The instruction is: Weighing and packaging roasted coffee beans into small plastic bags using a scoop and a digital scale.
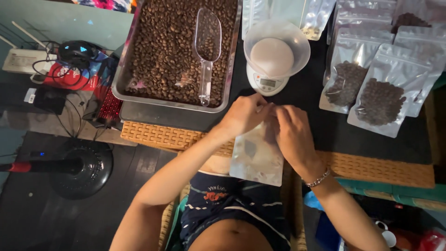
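Scoop (207, 51) in tray (121, 81), scale (268, 82) right.

A silver pouch (257, 155) hangs pinched between the fingers. Beyond the fingertips, the scale's grey screen (268, 82). To their right, filled clear-fronted pouches (378, 100).

A bare strip of dark counter (306, 100) lies between the scale (268, 82) and the filled pouches (381, 100); the bean tray (174, 100) with its clear scoop (206, 51) blocks the left.
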